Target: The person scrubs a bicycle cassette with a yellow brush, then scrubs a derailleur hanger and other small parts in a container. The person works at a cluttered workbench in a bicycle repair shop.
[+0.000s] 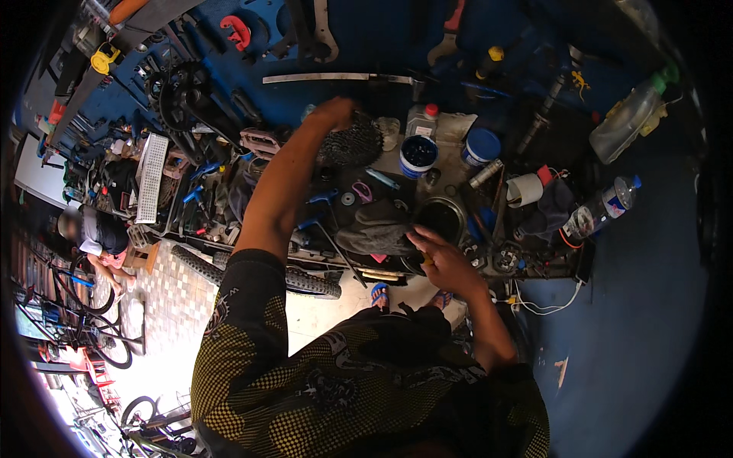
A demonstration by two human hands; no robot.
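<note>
My left arm stretches across the bench, and my left hand point(332, 116) is closed at the upper edge of a dark toothed bicycle cassette point(353, 146). Its fingertips are hidden, so what it grips cannot be made out. Nearer to me, my right hand point(452, 266) is closed around a tool with a yellow handle point(427, 261); the tool's far end is hard to see. This hand is beside a round metal basin point(461, 215) with a dark inside. A grey crumpled rag point(374, 229) lies left of the right hand.
Behind the basin stand a tub of dark blue stuff point(418, 156), a blue-lidded tub point(481, 143) and a red-capped bottle point(424, 120). Loose tools and a white perforated tray point(152, 179) crowd the left bench. A plastic bottle point(599, 210) lies right. Another person point(103, 237) sits far left near bicycles.
</note>
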